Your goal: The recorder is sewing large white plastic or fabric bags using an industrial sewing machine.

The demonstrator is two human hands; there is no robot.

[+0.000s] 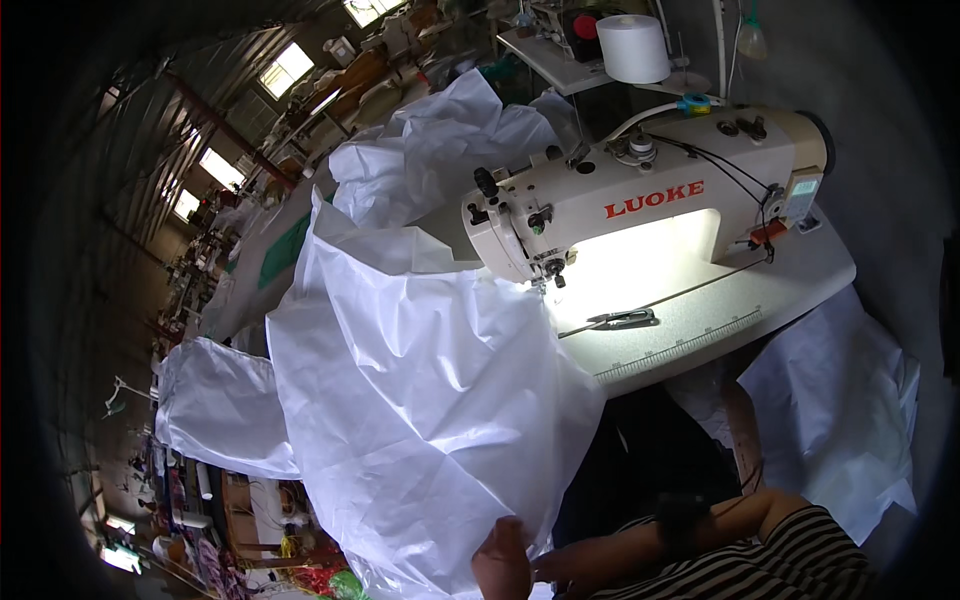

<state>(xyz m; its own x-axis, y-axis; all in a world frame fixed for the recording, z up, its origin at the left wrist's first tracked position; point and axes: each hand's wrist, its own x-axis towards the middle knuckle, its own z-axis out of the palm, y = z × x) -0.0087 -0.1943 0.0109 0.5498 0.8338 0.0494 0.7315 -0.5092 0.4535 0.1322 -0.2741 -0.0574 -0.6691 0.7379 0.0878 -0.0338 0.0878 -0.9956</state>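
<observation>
A large sheet of white fabric hangs in folds from the sewing machine down toward me. Its upper edge lies by the needle area, under the lit machine head. At the lower middle, my left hand is closed on the lower part of the fabric. My right hand reaches in from the right beside it, a dark band on the wrist. Its fingers are in shadow and look closed on the fabric near the left hand. Small metal thread snips lie on the machine bed, away from both hands.
More white fabric is heaped behind the machine, and another piece hangs at the right. A white thread cone stands on a table at the back. Colourful scraps lie at the lower left. A long workshop stretches beyond.
</observation>
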